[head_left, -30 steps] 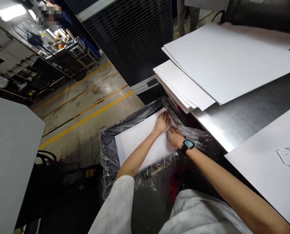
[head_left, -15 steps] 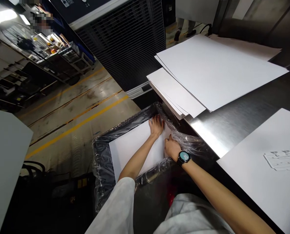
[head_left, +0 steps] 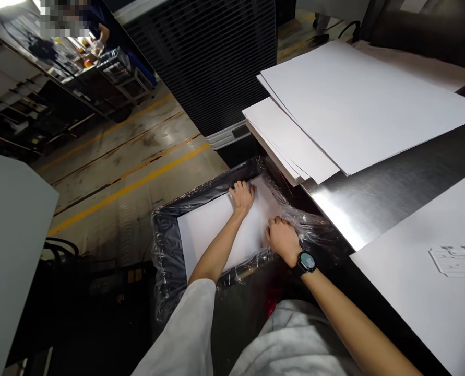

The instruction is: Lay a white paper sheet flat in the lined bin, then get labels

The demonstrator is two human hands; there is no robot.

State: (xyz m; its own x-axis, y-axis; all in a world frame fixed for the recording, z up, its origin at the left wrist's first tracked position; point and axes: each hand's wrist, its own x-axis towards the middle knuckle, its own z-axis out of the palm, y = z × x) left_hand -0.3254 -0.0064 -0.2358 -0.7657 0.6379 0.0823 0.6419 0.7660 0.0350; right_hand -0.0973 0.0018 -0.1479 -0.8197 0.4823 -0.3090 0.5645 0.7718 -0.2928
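Observation:
A white paper sheet lies inside a bin lined with clear plastic film. My left hand rests on the sheet near its far edge, fingers apart and slightly bent. My right hand, below a black wristwatch, is at the sheet's right part, close to the bin's film-covered side. Its fingers are curled in, and what they hold, if anything, is hidden. Between the two hands the paper shows a soft bend.
Large white sheets are stacked on a steel table to the right. Another sheet with an embossed outline lies nearer. A black louvred panel stands beyond the bin. Back left, a person is at a bench.
My left hand has drawn back a little to the left, its fingers more bent. My right hand has turned and its fingers are more curled. The view has shifted slightly.

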